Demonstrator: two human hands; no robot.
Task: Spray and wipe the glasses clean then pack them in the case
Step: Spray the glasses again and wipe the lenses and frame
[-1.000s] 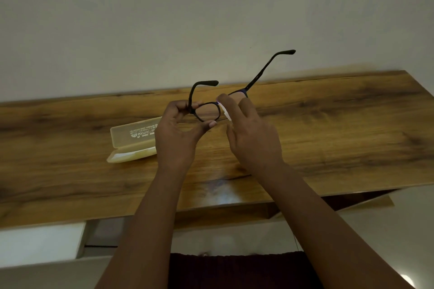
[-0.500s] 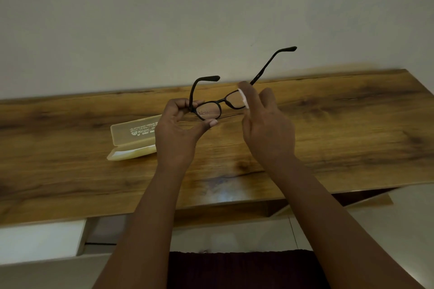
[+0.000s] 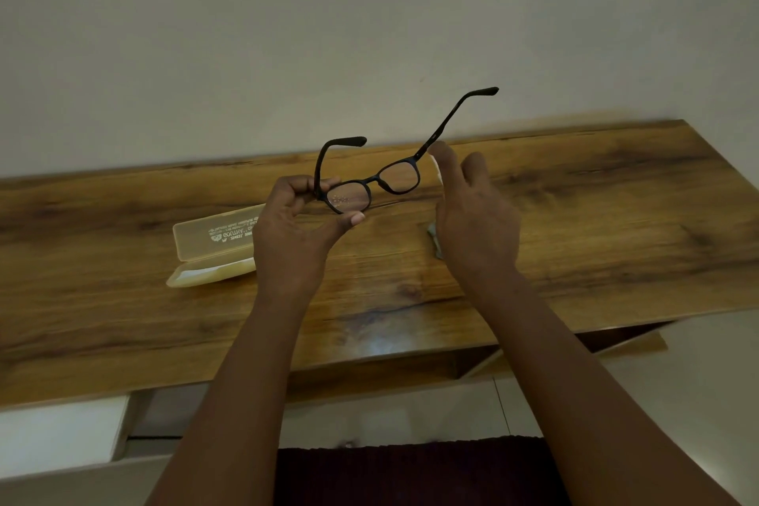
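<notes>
Black-framed glasses [image 3: 371,187] with both temples unfolded hang above the wooden table [image 3: 595,218]. My left hand [image 3: 295,226] pinches them at the left lens and hinge, and fine droplets speckle that lens. My right hand [image 3: 476,214] is just right of the right lens, fingers curled round a small pale object [image 3: 436,175]. The hand hides most of it, so I cannot tell whether it is a spray bottle or a cloth. The translucent yellowish glasses case [image 3: 213,246] lies open on the table, left of my left hand.
The table runs along a plain wall, its front edge just below my forearms. A white drawer front [image 3: 57,435] and pale floor show under the table. A dark cloth [image 3: 410,472] is at the bottom centre.
My right hand has slid with the pale object from the left lens to the right, past the right lens. The left hand has kept its hold on the glasses, tilting them slightly.
</notes>
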